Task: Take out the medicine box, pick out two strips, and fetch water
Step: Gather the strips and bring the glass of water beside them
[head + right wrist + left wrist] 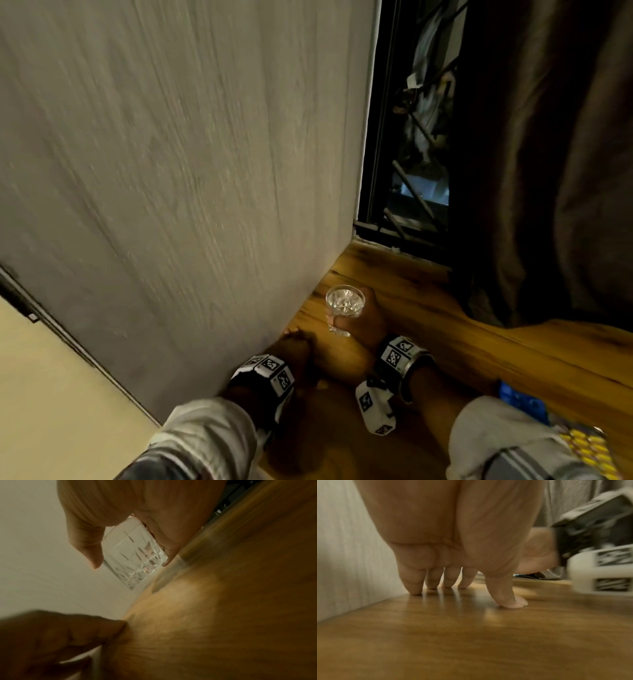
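Wooden tabletop (428, 346) is running along a pale wall. Right hand (364, 320) is gripping a cut-glass tumbler (344, 305) holding what looks like water, just above the wood. Left hand (447, 555) is resting, fingers extended, fingertips touching the tabletop. Yellow blister strips (582, 445) are lying at the near edge; fetching appears nearly complete, with setting down remaining.

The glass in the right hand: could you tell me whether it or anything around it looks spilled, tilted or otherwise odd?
Nothing stands out. The right hand grips the glass upright just above the wooden table, which shows no spill. The left hand rests its fingertips on the table.
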